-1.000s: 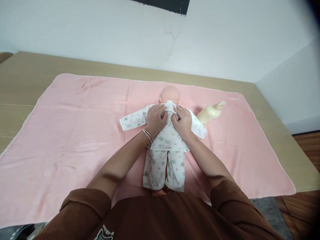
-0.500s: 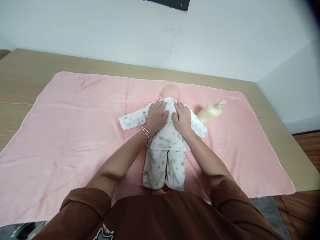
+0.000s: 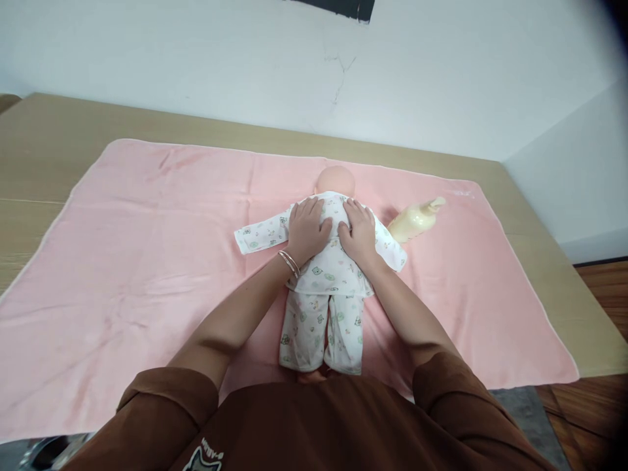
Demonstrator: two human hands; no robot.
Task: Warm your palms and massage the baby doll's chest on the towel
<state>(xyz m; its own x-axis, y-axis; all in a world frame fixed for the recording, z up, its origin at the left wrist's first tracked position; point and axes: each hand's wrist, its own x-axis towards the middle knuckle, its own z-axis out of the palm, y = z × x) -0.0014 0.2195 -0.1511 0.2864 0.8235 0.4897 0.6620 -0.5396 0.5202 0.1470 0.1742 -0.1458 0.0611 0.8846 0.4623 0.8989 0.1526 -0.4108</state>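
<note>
A baby doll (image 3: 333,275) in a white patterned top and trousers lies face down on a pink blanket (image 3: 171,261), its bald head toward the wall. My left hand (image 3: 307,229) rests flat on the left side of the doll's upper back, fingers pointing at the shoulder. On the other side of the back, my right hand (image 3: 359,232) lies flat too, its fingers stretched out. Neither hand grips the cloth. The doll's sleeves spread out to both sides. Its feet are mostly hidden by my brown shirt.
A cream pump bottle (image 3: 415,221) stands on the blanket just right of the doll's right-side sleeve. Under the blanket is a wooden table (image 3: 196,127), set against a white wall (image 3: 220,65). Wooden floor (image 3: 603,281) shows at the far right.
My left hand's fingers have shifted very slightly on the doll's back. The doll, the bottle and my right hand look nearly the same.
</note>
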